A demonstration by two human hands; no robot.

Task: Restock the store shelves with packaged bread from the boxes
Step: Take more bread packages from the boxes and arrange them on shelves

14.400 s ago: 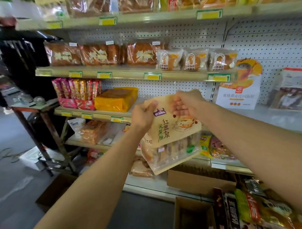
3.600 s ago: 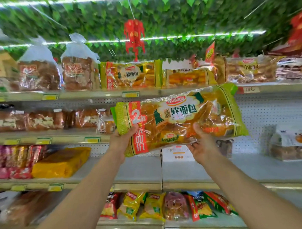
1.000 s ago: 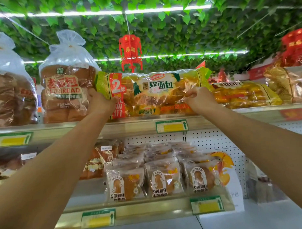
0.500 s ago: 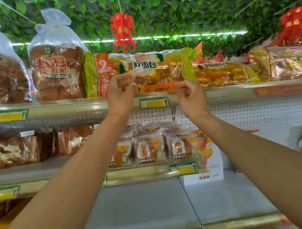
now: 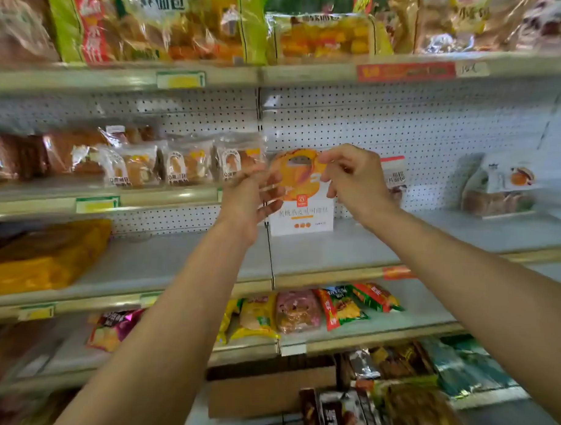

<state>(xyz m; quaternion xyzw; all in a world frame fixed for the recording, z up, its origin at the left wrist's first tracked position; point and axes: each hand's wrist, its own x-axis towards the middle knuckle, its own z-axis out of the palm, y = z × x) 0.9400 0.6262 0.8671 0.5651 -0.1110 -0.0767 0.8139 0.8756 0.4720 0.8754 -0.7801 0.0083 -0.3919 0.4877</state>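
Both hands raised mid-air in front of the middle shelf (image 5: 351, 246), both empty; left hand (image 5: 251, 195) loosely open, fingers spread and blurred by motion; right hand (image 5: 353, 180) half-curled, thumb and forefinger close together but nothing pinched between them; hands near each other, not touching. Large green-and-yellow bread pack (image 5: 152, 23) sits on the top shelf (image 5: 214, 75) at upper left, lying lengthwise, just beside a yellow bread pack (image 5: 320, 35) to its right; more bagged bread at far upper right, blurry. Behind the hands a white-and-orange bread box (image 5: 301, 210) stands upright on the middle shelf against the pegboard (image 5: 403, 121); small clear-wrapped bread packs (image 5: 185, 164) in a row on the short shelf to the left; yellow package (image 5: 45, 258) lower left. Snack bags (image 5: 342, 306) on the shelf below; cardboard box (image 5: 266, 393) at bottom centre, contents not clear.
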